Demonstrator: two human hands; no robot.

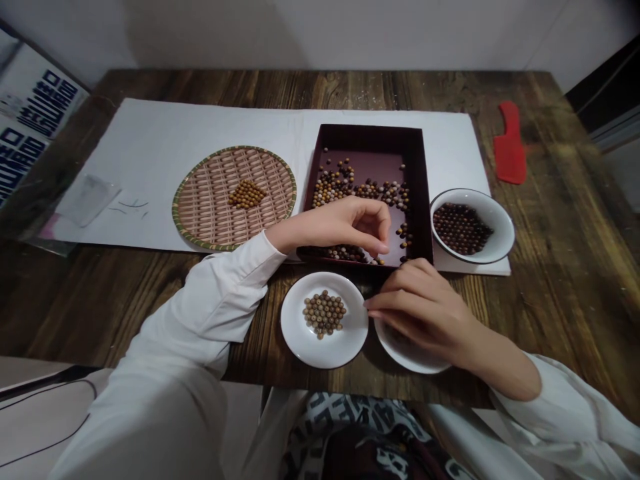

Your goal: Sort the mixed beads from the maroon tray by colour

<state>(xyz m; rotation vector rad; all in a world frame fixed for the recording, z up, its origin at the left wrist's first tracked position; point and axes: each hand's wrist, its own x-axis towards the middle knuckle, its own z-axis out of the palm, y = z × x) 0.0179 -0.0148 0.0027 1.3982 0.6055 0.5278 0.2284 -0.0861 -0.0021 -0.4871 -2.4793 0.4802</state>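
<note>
white sleeve [215, 300], left hand [340, 227] above beads [350, 190] in a dark tray [420, 193]

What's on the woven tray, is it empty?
Not empty: a small heap of brown beads sits near the middle of the woven tray.

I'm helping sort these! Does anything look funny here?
Yes, the mixed beads in the dark red tray look odd: brown, tan and cream ones lie scattered in uneven patches. The white bowl holds only dark beads, and the white plate only tan beads.
</note>
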